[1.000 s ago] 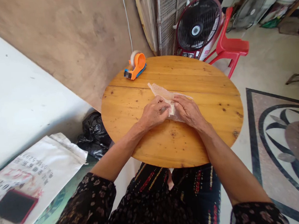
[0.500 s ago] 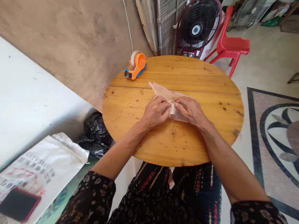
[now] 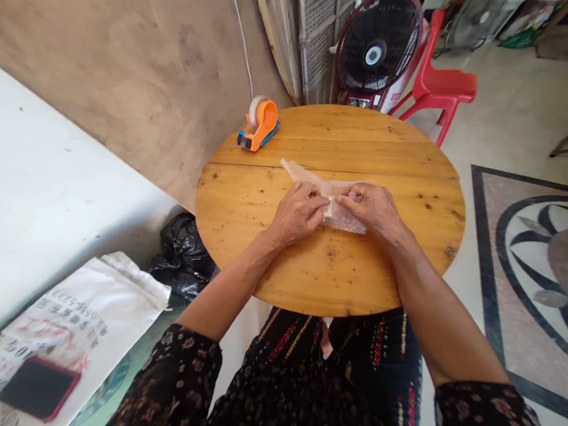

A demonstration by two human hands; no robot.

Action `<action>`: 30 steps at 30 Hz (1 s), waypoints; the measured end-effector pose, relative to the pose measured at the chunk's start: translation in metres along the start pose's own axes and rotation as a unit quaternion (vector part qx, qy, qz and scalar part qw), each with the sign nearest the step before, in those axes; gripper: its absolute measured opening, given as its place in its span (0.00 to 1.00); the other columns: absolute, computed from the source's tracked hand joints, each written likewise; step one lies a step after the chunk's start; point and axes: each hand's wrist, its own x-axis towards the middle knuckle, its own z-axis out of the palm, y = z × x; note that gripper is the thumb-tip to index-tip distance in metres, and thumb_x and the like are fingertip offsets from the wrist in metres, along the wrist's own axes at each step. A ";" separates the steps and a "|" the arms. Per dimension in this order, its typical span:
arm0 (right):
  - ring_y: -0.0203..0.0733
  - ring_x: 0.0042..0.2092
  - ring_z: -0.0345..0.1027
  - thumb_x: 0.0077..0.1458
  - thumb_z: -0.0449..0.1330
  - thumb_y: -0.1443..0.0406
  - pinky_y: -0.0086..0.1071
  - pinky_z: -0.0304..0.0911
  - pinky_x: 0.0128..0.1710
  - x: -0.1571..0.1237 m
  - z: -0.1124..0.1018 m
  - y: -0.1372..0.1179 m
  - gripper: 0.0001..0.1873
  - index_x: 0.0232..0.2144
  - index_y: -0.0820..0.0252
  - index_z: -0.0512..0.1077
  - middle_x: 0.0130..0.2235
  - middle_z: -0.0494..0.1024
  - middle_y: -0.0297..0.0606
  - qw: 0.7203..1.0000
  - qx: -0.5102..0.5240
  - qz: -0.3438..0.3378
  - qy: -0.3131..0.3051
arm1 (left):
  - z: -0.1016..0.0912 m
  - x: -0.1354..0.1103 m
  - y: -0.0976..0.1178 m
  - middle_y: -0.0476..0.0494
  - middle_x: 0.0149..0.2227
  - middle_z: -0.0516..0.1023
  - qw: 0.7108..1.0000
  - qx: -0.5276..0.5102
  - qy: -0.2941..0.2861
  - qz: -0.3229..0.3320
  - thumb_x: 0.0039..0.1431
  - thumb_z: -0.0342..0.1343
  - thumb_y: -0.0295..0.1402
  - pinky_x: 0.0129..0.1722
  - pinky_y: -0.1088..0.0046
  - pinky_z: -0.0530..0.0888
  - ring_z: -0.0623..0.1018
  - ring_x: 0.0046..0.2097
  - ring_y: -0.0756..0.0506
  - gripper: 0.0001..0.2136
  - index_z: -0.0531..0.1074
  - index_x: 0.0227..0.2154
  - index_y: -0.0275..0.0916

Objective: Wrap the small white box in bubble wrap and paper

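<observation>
A translucent sheet that looks like bubble wrap [image 3: 346, 222] lies crosswise on the round wooden table [image 3: 383, 146]. At its middle is a small whitish object [image 3: 328, 207], too covered by wrap and fingers to name. My left hand [image 3: 296, 210] is closed at the sheet's left side, with fingertips pressing on the whitish piece. Opposite it, my right hand [image 3: 371, 206] has its fingers bent and pinched at the sheet's right part, the thumb pointing toward the whitish piece. Beyond both hands, an orange tape dispenser [image 3: 265, 122] with a roll of tape stands near the table's far left edge.
Behind the table stand a dark red fan [image 3: 373, 54] and a red plastic chair [image 3: 445, 83]. To the left are a black plastic bag [image 3: 181, 253] and a white printed sack [image 3: 106, 297] with a phone [image 3: 39, 387] lying on it. A wall borders the left side.
My right hand has shifted slightly right, away from the whitish piece, exposing more of the sheet's near right part. My left fingers have moved a little right over the piece.
</observation>
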 end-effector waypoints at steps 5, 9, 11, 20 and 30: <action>0.38 0.27 0.65 0.52 0.60 0.52 0.31 0.55 0.27 0.002 0.000 0.012 0.19 0.18 0.58 0.68 0.25 0.76 0.35 0.999 0.026 0.028 -0.004 | 0.003 0.000 0.000 0.40 0.39 0.74 1.000 0.017 0.004 0.006 0.61 0.53 0.26 0.45 0.66 0.71 0.70 0.43 0.44 0.10 0.79 0.39 0.40; 0.38 0.26 0.64 0.53 0.59 0.53 0.32 0.55 0.28 0.003 -0.011 0.010 0.17 0.22 0.59 0.73 0.24 0.74 0.35 0.999 0.004 0.040 0.021 | 0.002 0.000 0.001 0.39 0.40 0.74 1.000 0.019 -0.002 0.005 0.62 0.53 0.27 0.46 0.65 0.70 0.70 0.44 0.43 0.10 0.79 0.39 0.39; 0.39 0.28 0.66 0.54 0.59 0.55 0.33 0.56 0.30 0.002 -0.022 0.005 0.15 0.25 0.59 0.76 0.26 0.77 0.36 0.999 -0.008 0.041 0.023 | 0.001 0.000 0.001 0.39 0.41 0.74 1.000 0.017 -0.002 0.007 0.63 0.52 0.28 0.46 0.65 0.70 0.70 0.44 0.42 0.10 0.79 0.39 0.39; 0.43 0.32 0.70 0.53 0.60 0.52 0.35 0.59 0.33 -0.032 -0.039 0.000 0.15 0.29 0.57 0.77 0.32 0.79 0.39 0.996 -0.063 0.037 -0.042 | 0.003 0.000 0.002 0.39 0.39 0.74 1.000 0.017 -0.004 -0.004 0.62 0.53 0.27 0.44 0.66 0.69 0.69 0.44 0.42 0.09 0.80 0.37 0.39; 0.42 0.32 0.69 0.51 0.59 0.55 0.36 0.60 0.35 -0.035 -0.011 0.003 0.14 0.34 0.60 0.75 0.33 0.78 0.40 0.995 -0.059 0.075 -0.009 | 0.008 0.000 0.001 0.39 0.40 0.74 1.000 0.016 0.005 -0.011 0.63 0.52 0.28 0.46 0.67 0.70 0.69 0.45 0.42 0.11 0.81 0.39 0.38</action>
